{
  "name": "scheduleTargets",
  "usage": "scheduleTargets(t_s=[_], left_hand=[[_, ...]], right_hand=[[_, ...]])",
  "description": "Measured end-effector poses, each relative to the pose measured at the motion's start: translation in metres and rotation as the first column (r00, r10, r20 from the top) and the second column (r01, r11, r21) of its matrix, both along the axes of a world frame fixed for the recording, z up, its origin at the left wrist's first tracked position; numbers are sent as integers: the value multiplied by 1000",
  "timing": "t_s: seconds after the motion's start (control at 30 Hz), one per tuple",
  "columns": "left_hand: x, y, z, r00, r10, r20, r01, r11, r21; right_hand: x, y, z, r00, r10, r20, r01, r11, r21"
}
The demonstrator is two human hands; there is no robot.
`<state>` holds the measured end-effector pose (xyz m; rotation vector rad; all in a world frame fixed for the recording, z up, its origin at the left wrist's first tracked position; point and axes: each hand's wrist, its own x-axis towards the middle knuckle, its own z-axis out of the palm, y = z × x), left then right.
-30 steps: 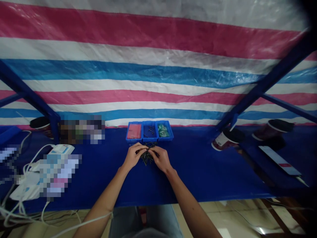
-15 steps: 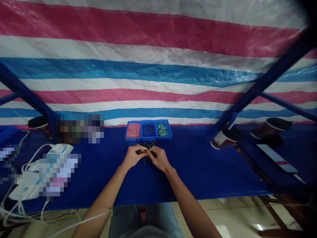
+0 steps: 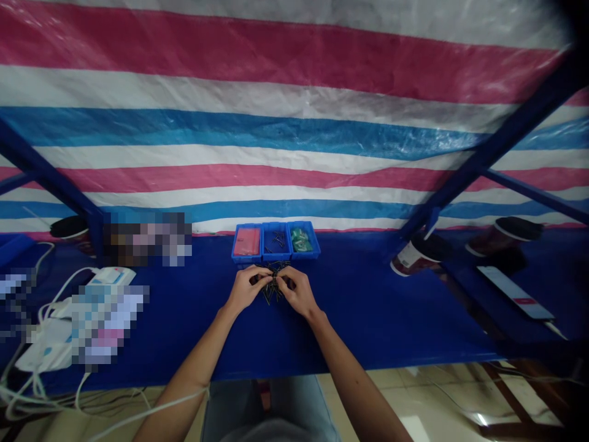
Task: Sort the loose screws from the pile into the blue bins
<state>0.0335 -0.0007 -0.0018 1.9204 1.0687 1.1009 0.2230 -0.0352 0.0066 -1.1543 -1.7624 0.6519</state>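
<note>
My left hand (image 3: 246,287) and my right hand (image 3: 298,288) meet over a small heap of thin black pins (image 3: 275,291) on the blue table (image 3: 368,319). Both hands have their fingers pinched together, tips almost touching at the heap, and each seems to hold a small dark piece too tiny to name. Just beyond the hands stands a row of three small blue bins: the left bin (image 3: 247,243) holds red pieces, the middle bin (image 3: 276,241) a few dark pins, the right bin (image 3: 302,240) green pieces.
White cables and a white device (image 3: 113,277) lie at the left. Dark cups (image 3: 416,256) stand at the right by a blue frame post (image 3: 478,166), with a phone (image 3: 515,293) further right. A striped tarp hangs behind the table.
Both hands stayed over the heap; the fingertips shifted slightly as they worked the small pieces. The view drifted a little.
</note>
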Motion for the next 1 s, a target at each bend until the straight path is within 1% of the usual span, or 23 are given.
scheduleTargets(t_s=[0.13, 0.3, 0.47, 0.57, 0.67, 1.0], left_hand=[[0, 0, 3, 999, -30, -30, 30, 999, 14], [1, -2, 6, 999, -22, -47, 23, 1000, 5], [1, -3, 6, 998, -61, -29, 60, 998, -33], [2, -3, 7, 997, -62, -55, 61, 998, -31], [2, -4, 10, 990, -98, -97, 95, 995, -31], [1, -4, 10, 990, -84, -111, 83, 996, -17]], right_hand=[[0, 0, 0, 1000, -3, 27, 3, 1000, -1], [-2, 0, -1, 997, 0, 75, 0, 1000, 9], [-2, 1, -3, 998, -3, 69, 0, 999, 32], [-2, 2, -4, 998, -3, 63, 0, 999, 51], [-2, 1, -5, 997, -1, 75, -4, 998, 61], [-3, 2, -10, 995, -12, 101, 6, 998, 66]])
